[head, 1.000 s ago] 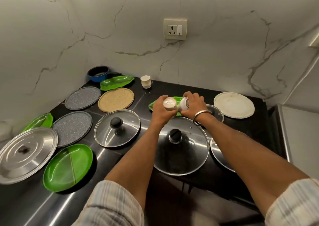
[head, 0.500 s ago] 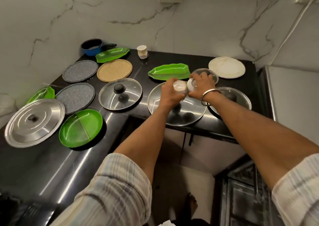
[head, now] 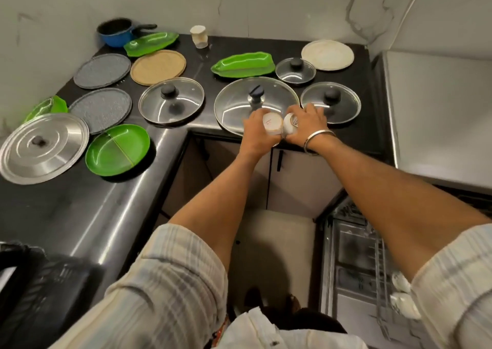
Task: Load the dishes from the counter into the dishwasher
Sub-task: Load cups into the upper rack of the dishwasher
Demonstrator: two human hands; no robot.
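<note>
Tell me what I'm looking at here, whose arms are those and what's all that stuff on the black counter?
A person wears a camera on their head, so you see down their own arms. The left hand holds a small white cup, and the right hand holds another cup. On the black counter lie glass lids, green plates, a steel lid and a blue pot. Bottom right is the open dishwasher, where the dishes will go.

Dim warm light, glare on steel lids, blurred, warped edges
</note>
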